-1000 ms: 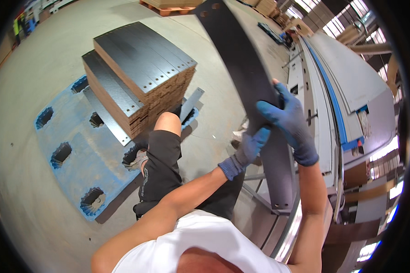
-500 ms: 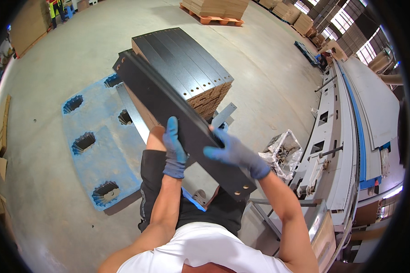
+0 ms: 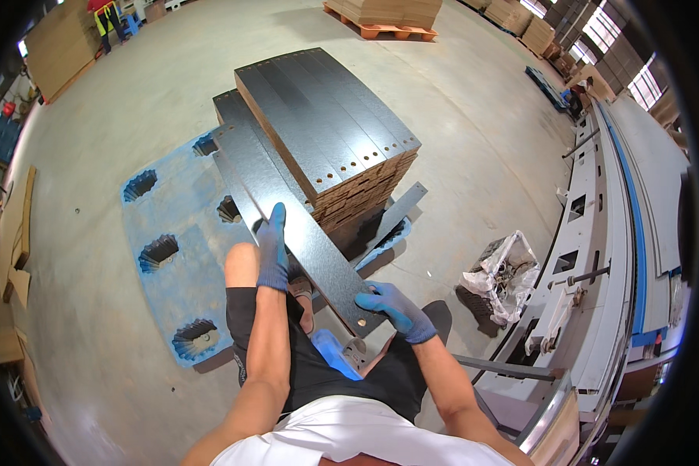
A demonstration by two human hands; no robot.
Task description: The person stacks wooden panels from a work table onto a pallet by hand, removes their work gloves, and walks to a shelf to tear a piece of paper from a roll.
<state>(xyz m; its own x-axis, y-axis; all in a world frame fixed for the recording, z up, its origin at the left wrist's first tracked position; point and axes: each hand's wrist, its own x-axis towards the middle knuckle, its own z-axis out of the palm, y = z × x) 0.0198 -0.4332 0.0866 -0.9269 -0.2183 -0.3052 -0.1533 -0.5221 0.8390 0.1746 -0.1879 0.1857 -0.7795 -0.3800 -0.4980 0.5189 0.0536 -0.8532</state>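
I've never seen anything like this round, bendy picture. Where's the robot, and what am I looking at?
There is no robot here: a person works with their own hands. The camera sits on the person's head and looks down; its wide fisheye lens bends straight edges. The left hand, in a blue-grey glove, holds the side of a long dark board. The right hand, gloved too, grasps its near end, by a round hole. Beyond is a stack of similar boards on a blue pallet, which lies on the grey floor. Whether the held board touches the stack is hard to tell. To the right stands an open box lined with whitish plastic.
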